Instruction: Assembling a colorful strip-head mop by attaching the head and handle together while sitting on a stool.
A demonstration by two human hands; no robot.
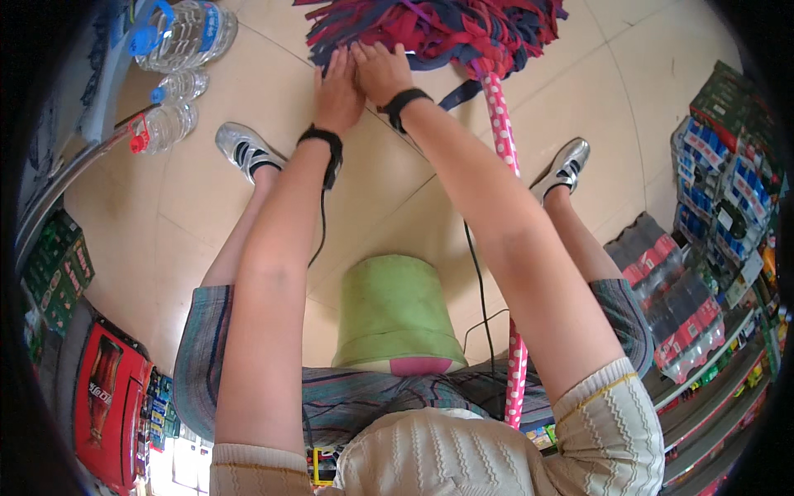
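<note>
A rag mop head (438, 33) of red and dark blue cloth strips lies on the floor in front of me. Its pink handle (503, 124) with white dots runs back toward me, passing under my right forearm. Side by side at the near left edge of the strips are my left hand (339, 95) and my right hand (382, 74), nearly touching. Both have their fingers bent over the cloth strips, and the thumbs are hidden. A dark strip stretches out to the right of my right hand. Each wrist wears a black band with a cable.
A green upturned bucket (393, 306) stands between my legs. Water bottles (186, 37) stand at the far left, with a red box (107, 405) nearer. To the right are shrink-wrapped drink packs (674, 306), blue packs (719, 190) and shelves (711, 405). My silver shoes (248, 151) flank the floor.
</note>
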